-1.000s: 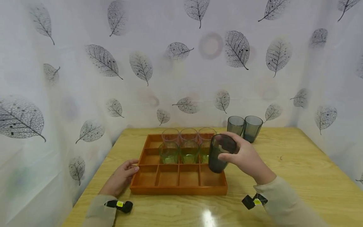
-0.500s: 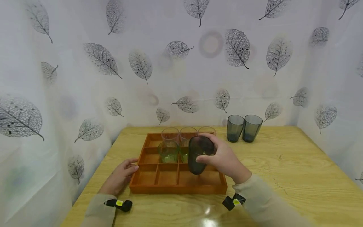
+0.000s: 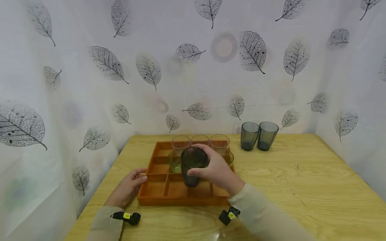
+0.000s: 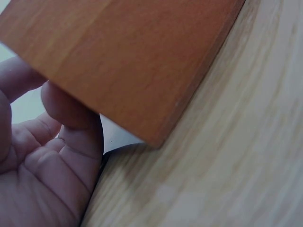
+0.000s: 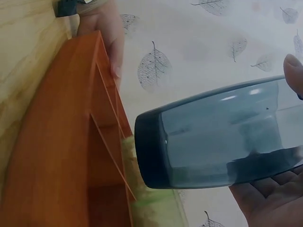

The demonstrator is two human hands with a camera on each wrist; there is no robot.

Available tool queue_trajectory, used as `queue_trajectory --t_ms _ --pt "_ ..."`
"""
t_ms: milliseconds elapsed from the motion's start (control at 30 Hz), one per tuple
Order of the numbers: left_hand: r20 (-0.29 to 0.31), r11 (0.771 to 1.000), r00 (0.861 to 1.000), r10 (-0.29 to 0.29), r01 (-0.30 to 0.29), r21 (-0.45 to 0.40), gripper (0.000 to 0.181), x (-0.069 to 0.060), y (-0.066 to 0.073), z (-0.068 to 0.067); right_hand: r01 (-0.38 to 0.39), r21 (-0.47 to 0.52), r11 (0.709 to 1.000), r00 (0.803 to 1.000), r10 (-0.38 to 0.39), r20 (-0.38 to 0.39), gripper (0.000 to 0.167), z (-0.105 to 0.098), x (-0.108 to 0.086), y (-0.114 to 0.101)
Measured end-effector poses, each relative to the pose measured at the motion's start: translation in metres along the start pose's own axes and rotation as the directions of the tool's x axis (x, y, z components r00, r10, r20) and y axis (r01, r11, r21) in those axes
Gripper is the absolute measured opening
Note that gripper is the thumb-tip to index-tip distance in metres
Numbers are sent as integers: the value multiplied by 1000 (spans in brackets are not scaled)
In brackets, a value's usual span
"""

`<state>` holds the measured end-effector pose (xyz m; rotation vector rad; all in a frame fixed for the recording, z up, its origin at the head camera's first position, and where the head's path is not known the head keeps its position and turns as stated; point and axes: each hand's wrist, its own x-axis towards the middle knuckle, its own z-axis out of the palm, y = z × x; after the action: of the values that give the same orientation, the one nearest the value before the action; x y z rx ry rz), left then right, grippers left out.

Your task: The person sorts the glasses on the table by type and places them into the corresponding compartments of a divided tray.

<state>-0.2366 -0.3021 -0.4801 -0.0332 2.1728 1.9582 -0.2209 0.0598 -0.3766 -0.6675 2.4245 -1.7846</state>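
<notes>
My right hand [image 3: 215,169] grips a dark grey glass [image 3: 190,167], thumb on the near side and fingers behind, tilted slightly over the compartmented wooden tray [image 3: 187,201]. In the right wrist view the smoky blue-grey glass [image 5: 213,142] has its thick base toward the tray. My left hand [image 3: 128,187] touches the tray's left side with fingertips and thumb; in the left wrist view the fingers [image 4: 66,106] meet the wall near a corner. Clear pinkish glasses [image 3: 181,143] fill part of the back row. Green glasses [image 3: 175,164] stand in the middle row, partly hidden by my right hand.
Two more dark grey glasses [image 3: 249,136] stand side by side at the table's back right. The wooden table [image 3: 301,180] extends right of the tray. A white curtain [image 3: 187,83] printed with leaves hangs behind and along both sides.
My right hand has carried the dark grey glass leftward from above the tray's right end to above its middle front. My left hand stays at the tray's left side.
</notes>
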Motion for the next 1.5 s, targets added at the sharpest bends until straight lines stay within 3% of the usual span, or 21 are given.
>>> queue_trajectory --t_ms 233,500,767,933,1067,1333,1500 --pt "-1 1000 1000 -3 3 -4 51 -1 3 1 31 17 999 999 -31 -9 84 25 5 8" --pt "-2 1000 1000 5 -5 -3 51 -2 2 1 9 59 998 999 -12 47 82 47 9 19" --pt "-10 1000 1000 18 -18 24 50 0 -2 0 -33 -59 998 996 38 75 81 65 10 27" --pt "-13 1000 1000 10 -10 16 50 1 -2 0 -46 -77 996 997 51 65 80 77 9 32" --pt "-11 1000 1000 17 -17 5 50 1 -1 0 -56 -78 995 997 60 50 86 81 8 31" --pt "-18 1000 1000 13 -12 9 50 1 -1 1 -37 -179 983 999 42 24 94 79 7 29" --pt "-22 1000 1000 6 -6 17 51 0 -1 1 -32 -162 986 999 39 36 96 72 4 29"
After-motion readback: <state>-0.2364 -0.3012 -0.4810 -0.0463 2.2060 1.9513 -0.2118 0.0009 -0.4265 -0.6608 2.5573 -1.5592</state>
